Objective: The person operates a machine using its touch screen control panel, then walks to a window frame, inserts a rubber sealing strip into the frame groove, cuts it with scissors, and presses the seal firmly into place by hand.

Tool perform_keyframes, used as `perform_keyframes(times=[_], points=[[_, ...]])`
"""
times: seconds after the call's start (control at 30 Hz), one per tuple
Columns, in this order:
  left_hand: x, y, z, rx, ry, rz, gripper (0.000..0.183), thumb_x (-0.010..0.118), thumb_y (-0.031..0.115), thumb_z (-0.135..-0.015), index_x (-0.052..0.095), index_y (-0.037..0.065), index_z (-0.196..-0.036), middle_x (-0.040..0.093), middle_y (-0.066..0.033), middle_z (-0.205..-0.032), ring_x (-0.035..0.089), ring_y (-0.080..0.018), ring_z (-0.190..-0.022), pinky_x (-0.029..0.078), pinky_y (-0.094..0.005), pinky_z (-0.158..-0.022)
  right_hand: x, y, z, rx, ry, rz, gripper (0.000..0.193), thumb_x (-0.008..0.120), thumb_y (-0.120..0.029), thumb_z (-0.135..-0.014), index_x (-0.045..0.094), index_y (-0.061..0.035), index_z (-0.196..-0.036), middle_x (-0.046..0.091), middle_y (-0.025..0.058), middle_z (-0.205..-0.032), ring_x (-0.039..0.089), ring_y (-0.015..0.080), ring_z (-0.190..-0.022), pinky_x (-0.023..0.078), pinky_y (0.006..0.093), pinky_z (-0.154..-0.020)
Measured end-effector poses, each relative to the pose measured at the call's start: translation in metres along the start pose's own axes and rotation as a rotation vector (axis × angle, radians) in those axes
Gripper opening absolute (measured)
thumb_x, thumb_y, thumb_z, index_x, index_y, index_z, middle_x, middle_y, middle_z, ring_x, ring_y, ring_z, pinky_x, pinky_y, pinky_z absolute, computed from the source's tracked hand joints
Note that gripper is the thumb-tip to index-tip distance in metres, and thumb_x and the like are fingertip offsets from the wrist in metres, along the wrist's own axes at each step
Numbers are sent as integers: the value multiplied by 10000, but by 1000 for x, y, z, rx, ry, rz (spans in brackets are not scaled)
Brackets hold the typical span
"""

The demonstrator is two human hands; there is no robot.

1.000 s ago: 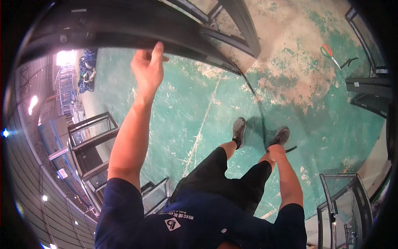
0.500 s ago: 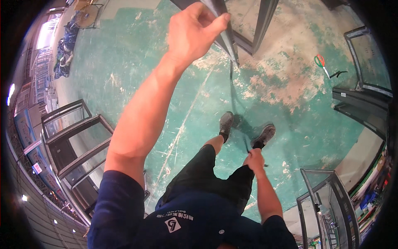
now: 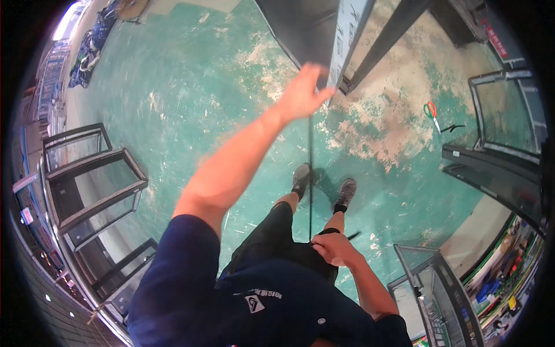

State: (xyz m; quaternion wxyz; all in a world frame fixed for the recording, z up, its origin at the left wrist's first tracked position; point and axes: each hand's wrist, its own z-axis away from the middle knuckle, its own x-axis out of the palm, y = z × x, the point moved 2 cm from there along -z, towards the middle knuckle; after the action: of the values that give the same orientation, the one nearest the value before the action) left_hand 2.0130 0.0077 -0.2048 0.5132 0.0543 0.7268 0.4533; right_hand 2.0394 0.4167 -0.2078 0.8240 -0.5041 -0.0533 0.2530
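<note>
My left hand [image 3: 300, 95], slightly smeared, is at the lower end of an upright frame profile [image 3: 349, 40] covered in pale printed film. Its thumb and fingers are apart, the thumb overlapping the profile's edge. Below that hand, a thin black strip [image 3: 311, 173] runs taut to my right hand [image 3: 336, 248] in front of my shorts. My right hand is closed around the strip, and a short tail sticks out past it. Behind the left hand is a dark panel [image 3: 303, 26] belonging to the frame; what the fingertips touch is hidden.
Scissors with orange and green handles [image 3: 431, 111] lie on the worn green floor beside a short black offcut [image 3: 452, 128]. Dark window frames [image 3: 95, 191] stand at the left, with more frames [image 3: 491, 168] at the right and lower right [image 3: 439, 289]. A shelf of mixed goods [image 3: 509, 277] is at the far right.
My left hand has moved down along the profile, its thumb and fingers now apart. My right hand has come up and left toward my body, with the strip pulled straight.
</note>
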Motion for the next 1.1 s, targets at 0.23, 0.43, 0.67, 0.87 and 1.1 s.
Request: perform_keyframes(times=[0.23,0.43,0.67,0.87,1.1], points=[[191,-46,208,-1359,-307,1313,576,709,446,-937,575,-12,-1260,668,-151,-894,700,-301,-796,573,-448,-728,-38,-15,-5,-18,83,117,140,670,-198,-925,642,-111,-1031,689,126,-942,662,382,-897,534,458,-738],[112,-97,288,-1454,434,1264,126,542,161,-971,547,125,-850,287,62,-560,275,-79,-405,187,-285,-353,-130,-37,-46,69,545,246,275,745,-139,-886,591,-88,-1108,657,91,-988,636,213,-779,520,376,-710],[-46,-127,497,-1474,791,1245,203,540,281,-1028,551,136,-887,343,61,-587,317,-84,-441,223,-276,-379,-312,-186,-149,-294,1266,-260,561,724,-226,-971,422,64,-1344,553,33,-880,498,85,-703,456,258,-625],[-147,-40,478,-1053,907,1412,228,558,303,-1036,534,149,-869,378,59,-594,344,-88,-460,258,-277,-410,-150,-149,-178,-155,605,56,663,824,-195,-828,487,-69,-1384,536,93,-1344,553,217,-1200,467,363,-1032],[-198,68,294,-236,743,1548,239,541,275,-1069,554,38,-1044,479,-25,-681,474,-159,-570,426,-313,-564,-45,-267,-173,-349,65,-59,387,687,-265,-950,629,-30,-1252,724,157,-973,718,300,-929,554,386,-828]])
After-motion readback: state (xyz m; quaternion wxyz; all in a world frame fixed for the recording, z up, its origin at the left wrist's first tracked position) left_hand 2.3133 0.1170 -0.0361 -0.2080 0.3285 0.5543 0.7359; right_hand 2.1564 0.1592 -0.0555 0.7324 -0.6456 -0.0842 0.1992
